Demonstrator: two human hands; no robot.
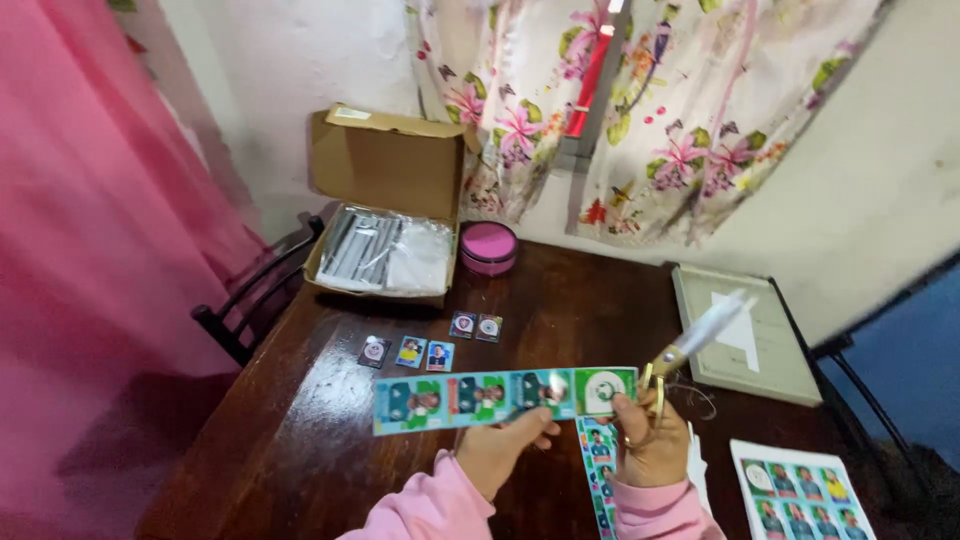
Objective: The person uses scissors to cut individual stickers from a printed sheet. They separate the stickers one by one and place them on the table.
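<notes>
While I am watching from afar, the dark wooden tabletop (300, 420) is carrying an open cardboard box (385, 170) of clear-wrapped packs at its far edge, with a round pink tin (487, 246) just beside it and a pale book (745, 335) lying to the right. A sheet of picture stickers (802, 492) is lying at the near right corner. My left hand (498, 450) is pinching the lower edge of a long green sticker strip (500, 396), holding it level above the tabletop. My right hand (652, 442) is gripping gold-handled scissors (690, 345), fingers closed through the loops, blades blurred, at the strip's right end. Five small cut stickers (430, 345) are lying between box and strip.
</notes>
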